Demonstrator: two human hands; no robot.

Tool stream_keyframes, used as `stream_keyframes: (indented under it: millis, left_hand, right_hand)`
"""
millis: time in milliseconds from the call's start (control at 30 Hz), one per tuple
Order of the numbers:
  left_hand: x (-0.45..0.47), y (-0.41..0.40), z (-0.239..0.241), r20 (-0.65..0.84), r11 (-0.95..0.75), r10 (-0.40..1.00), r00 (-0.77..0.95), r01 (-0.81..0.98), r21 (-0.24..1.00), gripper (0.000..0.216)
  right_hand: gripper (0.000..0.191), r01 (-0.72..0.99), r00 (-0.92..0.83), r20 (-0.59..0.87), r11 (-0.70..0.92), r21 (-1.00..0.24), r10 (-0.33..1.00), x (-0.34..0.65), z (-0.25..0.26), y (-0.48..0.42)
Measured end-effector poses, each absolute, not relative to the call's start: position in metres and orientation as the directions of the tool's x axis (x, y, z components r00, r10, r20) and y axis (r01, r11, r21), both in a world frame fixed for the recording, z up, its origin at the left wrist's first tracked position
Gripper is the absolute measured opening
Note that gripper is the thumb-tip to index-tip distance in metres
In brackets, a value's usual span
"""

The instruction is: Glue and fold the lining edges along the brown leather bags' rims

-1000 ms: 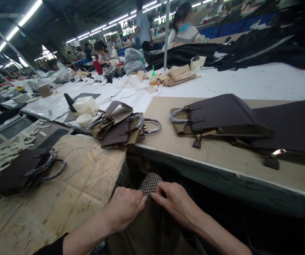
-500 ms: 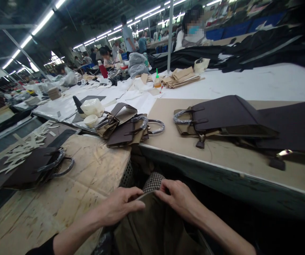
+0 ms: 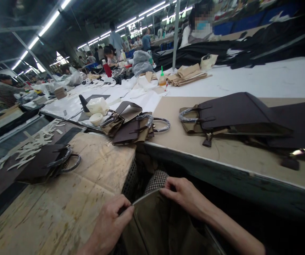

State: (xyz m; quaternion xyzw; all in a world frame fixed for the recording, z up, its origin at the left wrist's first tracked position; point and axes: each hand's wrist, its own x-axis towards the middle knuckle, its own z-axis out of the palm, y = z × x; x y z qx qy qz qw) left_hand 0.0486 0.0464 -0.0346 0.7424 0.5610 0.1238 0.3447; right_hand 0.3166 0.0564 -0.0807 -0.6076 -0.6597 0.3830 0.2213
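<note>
An olive-brown fabric piece [image 3: 155, 219], like a bag lining with a seam down it, hangs over my lap. My left hand [image 3: 112, 219] pinches its upper edge at the left corner between thumb and fingers. Farther right along the same edge, my right hand [image 3: 180, 193] grips it, thumb against bent fingers. Between the two hands the edge runs fairly straight. Below, the fabric drops out of the frame, so its lower end is hidden. Checked cloth [image 3: 156, 180] shows just beyond the edge.
Dark brown handbags with wrapped handles lie around: one [image 3: 43, 164] on the left worktable [image 3: 88, 191], some [image 3: 131, 131] at the table corner, others [image 3: 234, 111] at right. Pale strips [image 3: 35, 145], a glue bottle [image 3: 162, 79] and a white tub [image 3: 96, 119] also lie there. A co-worker [image 3: 200, 28] sits opposite.
My left hand has moved left and down, away from my right hand, and a longer stretch of fabric edge shows between them. The view has shifted slightly.
</note>
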Motion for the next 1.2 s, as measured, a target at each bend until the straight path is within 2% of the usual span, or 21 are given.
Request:
stream_keyframes:
  millis: [100, 200, 233, 300, 333, 400, 467, 533, 633, 733, 867, 967, 1067, 1200]
  left_hand:
    - [0.046, 0.061, -0.030, -0.331, -0.076, 0.876, 0.351, 0.778, 0.624, 0.026]
    - [0.061, 0.083, -0.023, -0.358, -0.192, 0.798, 0.485, 0.767, 0.611, 0.017]
    - [0.071, 0.090, -0.022, -0.331, -0.241, 0.773, 0.542, 0.732, 0.637, 0.023]
    - [0.094, 0.103, -0.026, -0.281, -0.267, 0.711, 0.645, 0.617, 0.740, 0.051]
    - [0.107, 0.108, -0.030, -0.278, -0.236, 0.672, 0.686, 0.554, 0.798, 0.055]
    - [0.129, 0.116, -0.043, -0.290, -0.148, 0.609, 0.738, 0.466, 0.872, 0.043]
    - [0.142, 0.121, -0.056, -0.314, -0.146, 0.584, 0.749, 0.477, 0.867, 0.024]
    - [0.146, 0.123, -0.063, -0.333, -0.194, 0.583, 0.741, 0.525, 0.829, 0.014]
    - [0.145, 0.124, -0.065, -0.345, -0.218, 0.577, 0.740, 0.547, 0.808, 0.014]
    - [0.143, 0.124, -0.062, -0.349, -0.227, 0.578, 0.737, 0.556, 0.799, 0.017]
    - [0.145, 0.125, -0.064, -0.373, -0.185, 0.567, 0.734, 0.555, 0.811, 0.019]
    - [0.146, 0.126, -0.067, -0.390, -0.134, 0.541, 0.745, 0.534, 0.835, 0.019]
    - [0.146, 0.126, -0.068, -0.394, -0.111, 0.516, 0.760, 0.516, 0.850, 0.020]
    - [0.148, 0.125, -0.064, -0.375, -0.135, 0.498, 0.782, 0.497, 0.857, 0.020]
  right_hand:
    - [0.025, 0.650, -0.158, -0.173, -0.030, -0.759, 0.972, 0.315, -0.078, 0.056]
    - [0.023, 0.663, -0.149, -0.171, -0.030, -0.748, 0.974, 0.312, -0.077, 0.055]
    - [0.022, 0.667, -0.145, -0.174, -0.034, -0.744, 0.974, 0.311, -0.076, 0.055]
    - [0.021, 0.685, -0.122, -0.186, -0.053, -0.726, 0.975, 0.310, -0.077, 0.055]
    - [0.020, 0.698, -0.101, -0.193, -0.069, -0.713, 0.976, 0.310, -0.077, 0.056]
    - [0.020, 0.725, -0.045, -0.210, -0.112, -0.679, 0.977, 0.313, -0.077, 0.056]
    - [0.022, 0.733, 0.004, -0.233, -0.161, -0.661, 0.972, 0.320, -0.077, 0.053]
    - [0.019, 0.686, -0.015, -0.236, -0.162, -0.710, 0.972, 0.329, -0.075, 0.047]
    - [0.006, 0.540, -0.092, -0.191, -0.112, -0.834, 0.977, 0.343, -0.073, 0.034]
    - [0.005, 0.460, -0.035, -0.183, -0.147, -0.876, 0.982, 0.352, -0.072, 0.023]
    - [0.018, 0.412, 0.025, -0.199, -0.192, -0.891, 0.980, 0.357, -0.072, 0.017]
    - [0.021, 0.438, 0.019, -0.188, -0.177, -0.881, 0.982, 0.360, -0.075, 0.016]
    - [0.023, 0.536, 0.047, -0.168, -0.167, -0.827, 0.985, 0.362, -0.081, 0.016]
    - [0.023, 0.623, 0.066, -0.179, -0.181, -0.761, 0.982, 0.363, -0.087, 0.015]
